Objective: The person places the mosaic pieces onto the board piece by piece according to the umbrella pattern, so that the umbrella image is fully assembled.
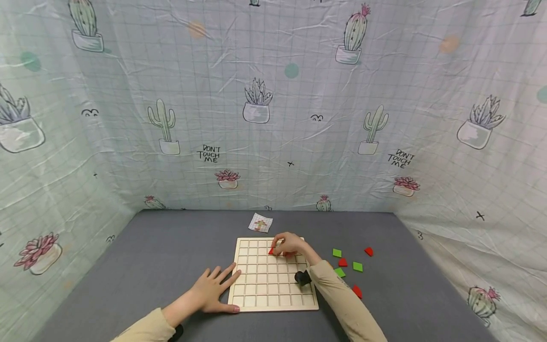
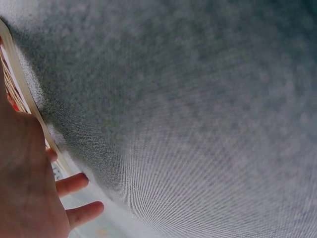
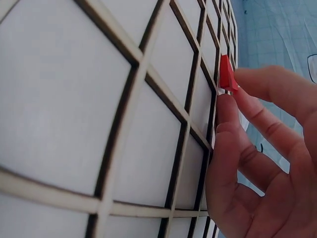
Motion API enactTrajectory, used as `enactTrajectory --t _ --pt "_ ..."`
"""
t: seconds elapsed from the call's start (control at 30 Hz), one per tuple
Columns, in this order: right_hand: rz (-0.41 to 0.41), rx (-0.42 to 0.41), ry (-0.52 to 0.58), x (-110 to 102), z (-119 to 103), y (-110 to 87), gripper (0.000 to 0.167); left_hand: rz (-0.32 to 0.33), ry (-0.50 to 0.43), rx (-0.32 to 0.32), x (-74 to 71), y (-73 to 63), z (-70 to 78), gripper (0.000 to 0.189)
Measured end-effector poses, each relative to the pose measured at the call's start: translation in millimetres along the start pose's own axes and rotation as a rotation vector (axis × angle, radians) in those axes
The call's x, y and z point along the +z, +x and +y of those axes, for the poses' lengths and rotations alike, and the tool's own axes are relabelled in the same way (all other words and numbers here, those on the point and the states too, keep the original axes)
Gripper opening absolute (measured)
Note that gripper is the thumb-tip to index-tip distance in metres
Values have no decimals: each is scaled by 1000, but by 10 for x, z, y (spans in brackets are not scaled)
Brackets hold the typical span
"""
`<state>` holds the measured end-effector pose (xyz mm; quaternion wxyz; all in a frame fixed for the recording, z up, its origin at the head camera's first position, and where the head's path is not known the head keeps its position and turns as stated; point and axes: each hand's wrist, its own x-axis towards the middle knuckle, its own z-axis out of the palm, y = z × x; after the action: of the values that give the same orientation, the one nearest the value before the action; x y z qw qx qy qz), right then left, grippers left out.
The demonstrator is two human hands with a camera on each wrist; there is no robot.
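A pale wooden grid board (image 1: 273, 310) lies on the grey table. Over its upper part, my right hand (image 1: 290, 244) pinches a small red piece (image 1: 271, 251) between thumb and fingertips. The right wrist view shows the red piece (image 3: 227, 73) tilted at the fingertips of that hand (image 3: 267, 144), close to the grid's raised strips; whether it touches the board, I cannot tell. With fingers spread, my left hand (image 1: 211, 290) rests at the board's left edge, thumb near the bottom corner. The left wrist view shows this hand (image 2: 29, 173) beside the board's rim.
Right of the board lie several loose pieces, among them a green square (image 1: 357, 267), another green square (image 1: 337, 252), a red piece (image 1: 343, 262) and a red quarter-round (image 1: 369, 251). A picture card (image 1: 260, 223) lies behind the board. A cactus-print curtain (image 1: 273, 180) surrounds the table (image 1: 171, 251).
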<state>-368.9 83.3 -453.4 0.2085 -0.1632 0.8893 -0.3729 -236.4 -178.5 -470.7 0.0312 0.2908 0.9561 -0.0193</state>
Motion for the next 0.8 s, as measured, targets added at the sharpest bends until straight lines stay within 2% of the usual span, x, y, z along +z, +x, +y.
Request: enactTrajectory --t 0.33,0.57,0.8 --pt "25 -2 5 36 31 32 11 8 1 11 15 -6 -2 91" --pt "38 -9 -24 52 25 24 12 5 -4 -6 23 -4 10 91" --pt "16 -13 41 21 54 21 7 4 17 -8 30 -3 20 91"
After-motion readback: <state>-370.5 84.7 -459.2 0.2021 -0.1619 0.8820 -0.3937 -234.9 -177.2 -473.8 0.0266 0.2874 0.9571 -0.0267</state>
